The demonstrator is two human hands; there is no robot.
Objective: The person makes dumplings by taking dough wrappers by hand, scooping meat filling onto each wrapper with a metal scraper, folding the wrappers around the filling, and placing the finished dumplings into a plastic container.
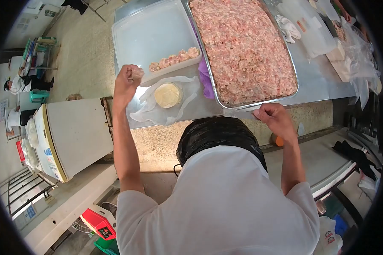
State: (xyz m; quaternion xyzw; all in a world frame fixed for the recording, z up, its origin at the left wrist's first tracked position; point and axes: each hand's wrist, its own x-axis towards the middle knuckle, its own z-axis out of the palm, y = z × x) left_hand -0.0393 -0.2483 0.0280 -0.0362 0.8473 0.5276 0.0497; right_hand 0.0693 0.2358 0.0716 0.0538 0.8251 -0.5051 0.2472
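Five dumplings (pixel 173 59) line one left box (pixel 151 29); left hand (pixel 125 79) pinches a sixth dumpling (pixel 137 73); right hand (pixel 276 117), grip unclear, curls by one tray's (pixel 239 106) near edge.

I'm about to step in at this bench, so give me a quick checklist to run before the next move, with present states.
1. Left hand grips the small, pinkish, filled piece: ok, held at the fingertips.
2. Filled, pinkish, round pieces lined up in the translucent, rectangular plastic container: ok, one row along its near side.
3. Pale yellow, round, flat item within reach: ok, on crumpled, translucent plastic near the left hand.
4. Pink, minced mixture available: ok, it fills the rectangular metal tray.
5. Right hand holding anything: cannot tell, it is by the tray's near edge.
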